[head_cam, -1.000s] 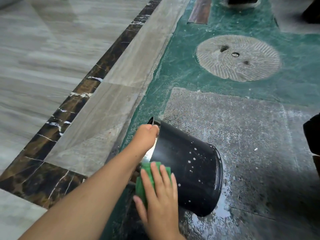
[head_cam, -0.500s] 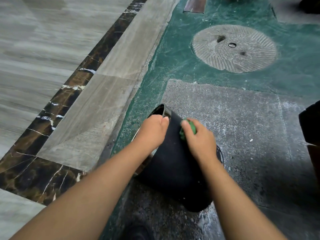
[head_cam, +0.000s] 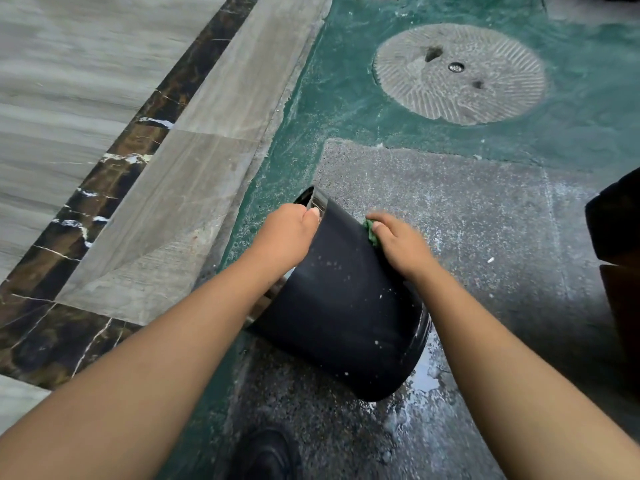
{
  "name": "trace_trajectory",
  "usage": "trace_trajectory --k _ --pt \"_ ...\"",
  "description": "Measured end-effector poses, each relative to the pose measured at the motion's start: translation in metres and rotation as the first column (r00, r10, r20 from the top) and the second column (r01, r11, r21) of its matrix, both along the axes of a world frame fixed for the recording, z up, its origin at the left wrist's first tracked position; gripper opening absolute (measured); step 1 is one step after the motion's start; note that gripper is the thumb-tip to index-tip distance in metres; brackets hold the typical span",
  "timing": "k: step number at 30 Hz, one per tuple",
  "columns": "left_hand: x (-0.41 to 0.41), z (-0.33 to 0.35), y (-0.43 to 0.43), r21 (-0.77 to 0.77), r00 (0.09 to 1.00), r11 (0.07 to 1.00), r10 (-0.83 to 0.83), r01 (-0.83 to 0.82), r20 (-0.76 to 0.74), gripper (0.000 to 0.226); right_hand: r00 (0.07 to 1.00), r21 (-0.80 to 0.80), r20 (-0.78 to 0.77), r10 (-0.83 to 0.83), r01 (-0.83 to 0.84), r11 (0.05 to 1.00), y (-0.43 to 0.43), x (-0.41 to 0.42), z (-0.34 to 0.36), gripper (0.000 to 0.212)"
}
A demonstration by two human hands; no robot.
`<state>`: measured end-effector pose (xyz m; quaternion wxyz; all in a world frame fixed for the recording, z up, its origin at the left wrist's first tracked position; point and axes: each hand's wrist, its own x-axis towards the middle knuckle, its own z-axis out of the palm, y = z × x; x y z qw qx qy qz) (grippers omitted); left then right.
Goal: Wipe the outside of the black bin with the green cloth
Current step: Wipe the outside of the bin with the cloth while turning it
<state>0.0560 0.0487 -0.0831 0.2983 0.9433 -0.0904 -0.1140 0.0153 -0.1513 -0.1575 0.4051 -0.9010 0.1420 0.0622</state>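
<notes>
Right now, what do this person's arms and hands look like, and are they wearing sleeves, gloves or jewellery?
Both forearms are bare along all that shows, with no sleeve edge in view. The left hand and right hand wear no gloves. No watch, bracelet or ring can be seen. A short, pale nail shows on the left hand. Low in the frame a dark shoe shows.

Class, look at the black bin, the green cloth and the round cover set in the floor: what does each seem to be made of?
Black bin: probably smooth plastic or coated metal, with a dull sheen; a shiny metallic band shows at its rim.
Green cloth: soft fabric, bunched under the right hand; the weave is too small to tell.
Round cover: looks like stone or concrete, grey, matt, with radial grooves.
</notes>
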Motion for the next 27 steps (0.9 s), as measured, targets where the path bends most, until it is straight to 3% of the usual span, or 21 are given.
trace_trajectory --k 12,15,17,21,25,27 --pt "0.017 0.011 -0.01 0.076 0.998 0.997 0.003 0.002 -0.057 0.047 0.925 -0.253 0.366 -0.097 0.2 0.947 0.119 -0.167 -0.019 0.063" --pt "0.02 0.013 -0.018 0.078 0.997 0.997 -0.01 0.015 -0.073 0.047 0.924 -0.335 0.381 0.004 0.134 0.932 0.156 -0.202 -0.037 0.076" --pt "0.02 0.011 -0.021 0.093 0.997 0.996 0.026 -0.019 -0.068 0.045 0.918 -0.316 0.396 -0.002 0.138 0.939 0.162 -0.206 -0.04 0.083" --pt "0.019 0.008 -0.019 0.167 0.998 0.985 0.054 -0.05 -0.02 0.041 0.903 -0.136 0.328 -0.279 0.337 0.932 0.141 -0.169 -0.021 0.08" --pt "0.017 0.006 -0.012 0.157 1.0 0.988 0.005 -0.008 0.016 0.043 0.876 -0.101 0.366 -0.315 0.374 0.922 0.11 -0.146 -0.014 0.07" --pt "0.012 0.006 -0.009 0.156 0.998 0.987 -0.042 0.034 0.048 0.048 0.868 -0.063 0.31 -0.389 0.427 0.902 0.085 -0.138 -0.014 0.066"
